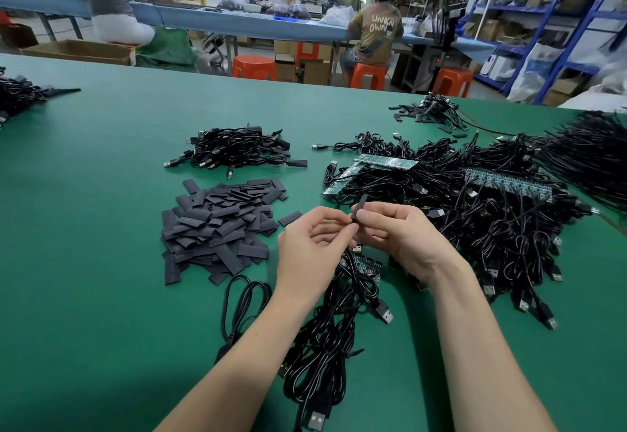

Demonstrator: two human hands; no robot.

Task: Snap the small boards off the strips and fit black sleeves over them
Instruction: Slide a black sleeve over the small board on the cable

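Cables: black USB cable bundle at 6 o'clock, trailing from hands.
Sleeve pile: flat black sleeves at 9 o'clock, in reach for refills.
Left hand: pinches sleeve bottom.
Right hand: pinches upright black sleeve, probably sliding it over a board.

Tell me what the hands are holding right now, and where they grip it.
Both hands pinch one black sleeve: left hand at its lower end, right hand at its middle.

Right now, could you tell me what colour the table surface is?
Green; the table shows plainly in the head view.
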